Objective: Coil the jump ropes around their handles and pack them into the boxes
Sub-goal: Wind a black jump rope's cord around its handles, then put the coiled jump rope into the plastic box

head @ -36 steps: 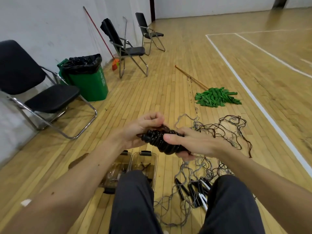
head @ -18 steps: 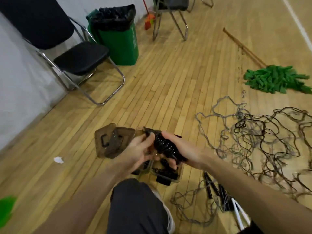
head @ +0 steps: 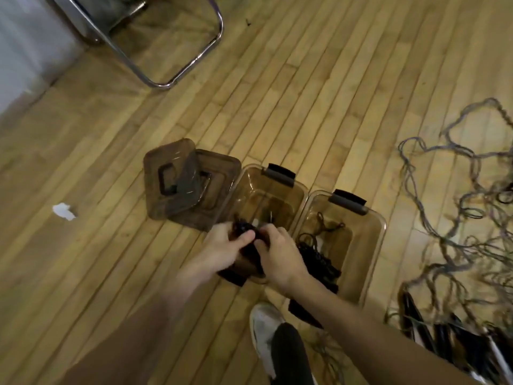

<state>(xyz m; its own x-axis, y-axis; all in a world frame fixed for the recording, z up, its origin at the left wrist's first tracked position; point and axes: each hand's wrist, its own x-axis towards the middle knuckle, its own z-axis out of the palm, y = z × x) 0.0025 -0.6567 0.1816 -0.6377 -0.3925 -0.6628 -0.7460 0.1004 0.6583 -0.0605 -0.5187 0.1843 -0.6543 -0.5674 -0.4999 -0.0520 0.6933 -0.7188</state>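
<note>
White shoe [head: 263, 320] is planted on plank floor [head: 305, 93] | coiled jump rope [head: 245, 232] is gripped by curled fingers of left hand [head: 222, 251] and right hand [head: 280, 257] over left box [head: 251, 187] | right box [head: 369, 240] is set alongside | lids [head: 177, 184] are stacked left | chair frame [head: 162, 85] and wall [head: 22, 51] are seen farthest

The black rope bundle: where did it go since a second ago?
The left hand and right hand lowered the coiled rope down to the open box beside the lids, fingers gripping it throughout. The lids, the other box and the loose ropes on the floor stayed put.
</note>
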